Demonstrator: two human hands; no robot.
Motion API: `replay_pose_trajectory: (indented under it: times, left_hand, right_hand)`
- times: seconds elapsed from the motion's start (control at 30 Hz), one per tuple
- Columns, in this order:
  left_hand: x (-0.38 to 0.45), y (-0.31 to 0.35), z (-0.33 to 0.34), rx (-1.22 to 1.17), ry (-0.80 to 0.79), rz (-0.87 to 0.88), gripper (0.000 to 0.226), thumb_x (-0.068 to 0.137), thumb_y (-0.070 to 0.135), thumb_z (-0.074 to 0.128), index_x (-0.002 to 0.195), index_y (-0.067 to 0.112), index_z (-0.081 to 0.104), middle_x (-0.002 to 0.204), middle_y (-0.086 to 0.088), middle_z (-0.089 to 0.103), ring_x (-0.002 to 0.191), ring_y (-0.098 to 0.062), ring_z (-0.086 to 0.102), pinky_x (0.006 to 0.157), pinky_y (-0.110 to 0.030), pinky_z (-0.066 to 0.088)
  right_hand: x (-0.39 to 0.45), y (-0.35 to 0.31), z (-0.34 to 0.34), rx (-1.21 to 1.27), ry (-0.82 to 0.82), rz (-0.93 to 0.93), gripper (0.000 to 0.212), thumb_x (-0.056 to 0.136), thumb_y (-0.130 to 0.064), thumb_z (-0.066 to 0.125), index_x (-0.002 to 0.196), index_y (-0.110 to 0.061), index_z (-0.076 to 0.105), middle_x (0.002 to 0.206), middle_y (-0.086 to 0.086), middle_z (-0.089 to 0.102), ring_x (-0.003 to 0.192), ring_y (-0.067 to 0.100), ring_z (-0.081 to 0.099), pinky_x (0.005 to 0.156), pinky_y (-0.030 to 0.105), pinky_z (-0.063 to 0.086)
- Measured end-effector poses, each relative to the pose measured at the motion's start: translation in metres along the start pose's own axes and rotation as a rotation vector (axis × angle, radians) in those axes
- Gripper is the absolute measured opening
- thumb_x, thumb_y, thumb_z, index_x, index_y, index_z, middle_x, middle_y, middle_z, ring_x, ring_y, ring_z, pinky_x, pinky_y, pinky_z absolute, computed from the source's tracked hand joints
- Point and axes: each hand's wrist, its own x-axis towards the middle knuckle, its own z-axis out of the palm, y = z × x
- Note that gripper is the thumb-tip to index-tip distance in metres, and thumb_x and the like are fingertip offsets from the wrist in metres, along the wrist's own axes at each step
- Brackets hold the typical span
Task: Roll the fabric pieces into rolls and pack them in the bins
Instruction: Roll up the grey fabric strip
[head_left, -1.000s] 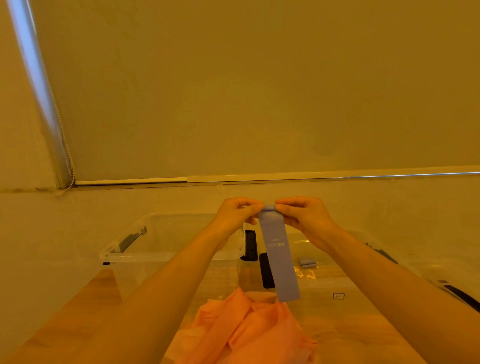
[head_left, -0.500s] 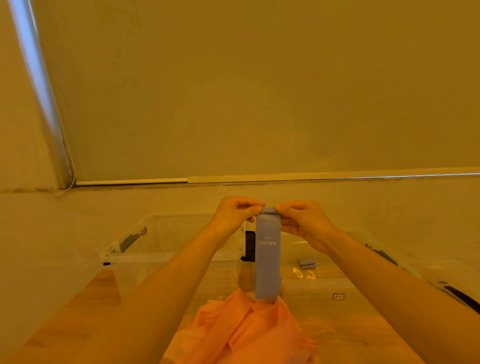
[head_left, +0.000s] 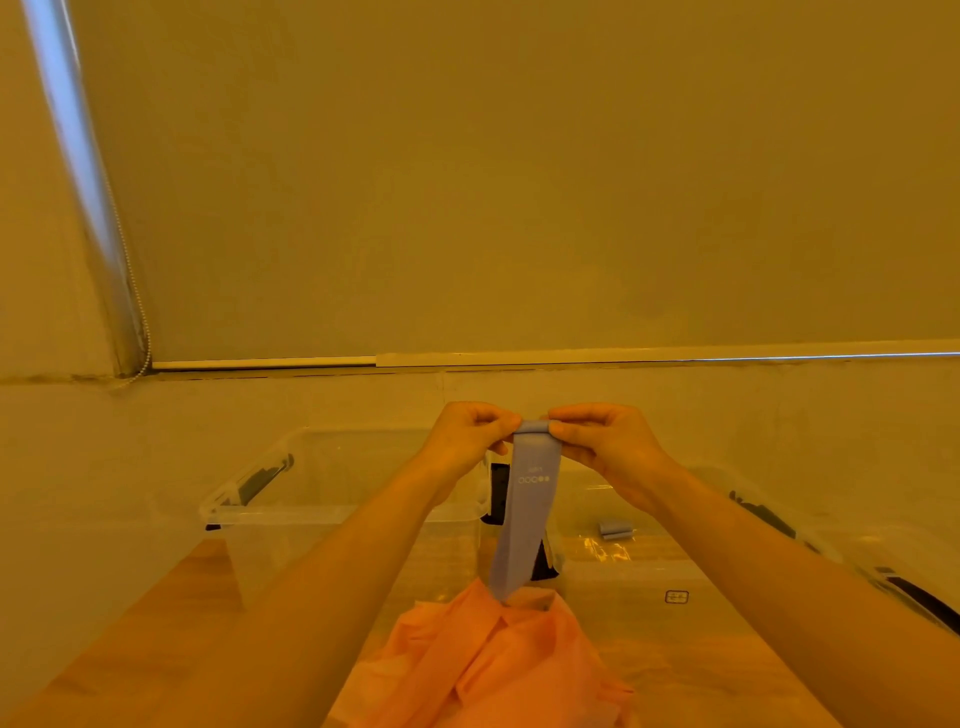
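Head view: nearest lies a heap of orange fabric (head_left: 498, 670). Beyond it, left hand (head_left: 470, 441) and right hand (head_left: 605, 447) pinch the blue strip (head_left: 524, 519)'s rolled top above the clear bins (head_left: 332, 499). Uneven finger pressure could let the roll skew or unwind.

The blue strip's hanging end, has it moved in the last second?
Yes. The blue strip has swung leftward; its lower end now hangs left of the black latch and touches the orange fabric.
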Motion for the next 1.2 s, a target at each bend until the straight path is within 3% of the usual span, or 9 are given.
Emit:
replay_pose_trajectory:
  times: [0.1,0.33,0.53,0.7,0.93,1.2]
  left_hand:
    - [-0.0001,0.0010,-0.0013,-0.006,0.015,0.022,0.016,0.091,0.021,0.061,0.102,0.013,0.069,0.083,0.003,0.064,0.066,-0.004,0.053,0.049,-0.008,0.040]
    - [-0.0034,0.0018,-0.0035,-0.036,-0.003,0.037,0.017,0.089,0.016,0.064,0.105,0.013,0.069,0.085,0.007,0.064,0.070,-0.005,0.054,0.047,-0.002,0.039]
    - [-0.0029,-0.0010,0.0024,0.004,-0.010,-0.052,0.013,0.093,0.031,0.057,0.097,0.023,0.066,0.091,0.001,0.065,0.071,-0.008,0.054,0.062,-0.019,0.041]
    - [-0.0040,-0.0024,0.0027,-0.011,0.008,-0.007,0.013,0.093,0.024,0.058,0.100,0.017,0.066,0.085,0.003,0.062,0.067,-0.005,0.052,0.047,-0.008,0.039]
    - [-0.0082,-0.0003,0.0001,-0.039,0.000,0.028,0.019,0.090,0.016,0.063,0.108,0.013,0.066,0.085,0.003,0.063,0.070,-0.004,0.053,0.046,-0.004,0.039]
    - [-0.0077,-0.0024,0.0028,0.009,-0.017,-0.053,0.016,0.092,0.029,0.059,0.100,0.018,0.066,0.089,0.000,0.063,0.068,-0.006,0.052,0.057,-0.016,0.039]
  right_hand:
    - [-0.0004,0.0003,0.0015,0.048,-0.006,0.052,0.025,0.082,-0.004,0.067,0.106,-0.006,0.064,0.100,0.011,0.068,0.089,0.020,0.068,0.066,0.024,0.058]
    - [-0.0027,-0.0008,0.0030,0.043,-0.015,0.050,0.008,0.084,-0.007,0.066,0.092,-0.007,0.069,0.089,0.008,0.070,0.078,0.016,0.069,0.059,0.022,0.056]
    - [-0.0018,0.0003,0.0034,-0.016,0.022,0.017,0.023,0.083,-0.005,0.066,0.106,-0.006,0.066,0.095,0.006,0.068,0.085,0.016,0.067,0.065,0.022,0.057]
    - [-0.0024,0.0016,0.0039,-0.007,0.002,0.021,0.024,0.082,0.000,0.066,0.105,-0.004,0.066,0.094,0.008,0.068,0.085,0.016,0.067,0.066,0.022,0.057]
    - [-0.0032,0.0004,0.0061,0.020,0.020,0.024,0.010,0.083,-0.002,0.066,0.092,-0.005,0.068,0.088,0.008,0.069,0.082,0.018,0.067,0.066,0.023,0.057]
    - [-0.0044,0.0019,0.0047,-0.041,0.012,-0.037,0.021,0.079,0.000,0.069,0.100,-0.005,0.068,0.092,0.006,0.069,0.083,0.014,0.067,0.065,0.019,0.055]
